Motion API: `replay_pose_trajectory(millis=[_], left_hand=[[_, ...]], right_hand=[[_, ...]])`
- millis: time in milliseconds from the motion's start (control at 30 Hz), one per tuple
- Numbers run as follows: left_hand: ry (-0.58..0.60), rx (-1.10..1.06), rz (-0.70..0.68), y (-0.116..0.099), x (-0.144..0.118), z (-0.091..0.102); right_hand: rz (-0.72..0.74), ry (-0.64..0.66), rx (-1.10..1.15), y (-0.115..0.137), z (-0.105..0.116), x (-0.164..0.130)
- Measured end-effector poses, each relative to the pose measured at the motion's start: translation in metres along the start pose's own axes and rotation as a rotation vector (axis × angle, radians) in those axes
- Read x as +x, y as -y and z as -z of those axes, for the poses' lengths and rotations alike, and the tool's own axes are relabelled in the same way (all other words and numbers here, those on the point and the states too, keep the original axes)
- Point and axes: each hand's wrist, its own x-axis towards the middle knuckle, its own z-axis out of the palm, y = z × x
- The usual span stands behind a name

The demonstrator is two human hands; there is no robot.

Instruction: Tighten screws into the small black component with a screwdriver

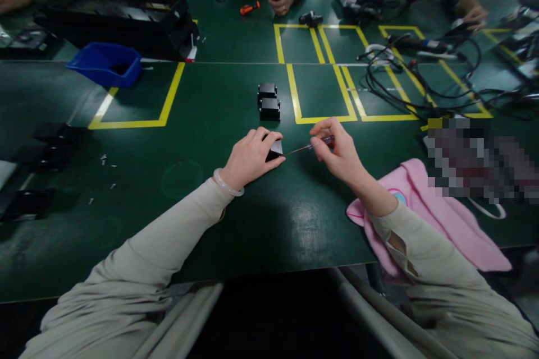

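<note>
My left hand (250, 157) is closed over a small black block (275, 150) that rests on the green table (202, 207). My right hand (339, 151) pinches a thin screwdriver (314, 145) with a clear purple handle. Its metal tip points left and nearly touches the block's right side. Two more small black blocks (268, 102) sit together on the table just beyond my hands.
A blue bin (107, 64) and a black tray (113, 17) stand at the far left. Tangled black cables (421, 73) lie at the right over yellow taped boxes. A pink cloth (438, 219) lies under my right forearm. Tiny screws (105, 162) are scattered left. Other people's hands work along the far edge.
</note>
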Motion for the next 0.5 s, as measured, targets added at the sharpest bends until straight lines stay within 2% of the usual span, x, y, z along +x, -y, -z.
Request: replay_pose_trajectory(millis=[100,500], left_hand=[[0.001,0.003,0.0,0.0003,0.0,0.0001],[0.0,0.001,-0.005,-0.0003,-0.0003,0.0003]], right_hand=[[-0.003,0.024,0.012,-0.0014,0.0,0.0001],[-0.005,-0.024,-0.012,-0.0024,-0.0012,-0.0007]])
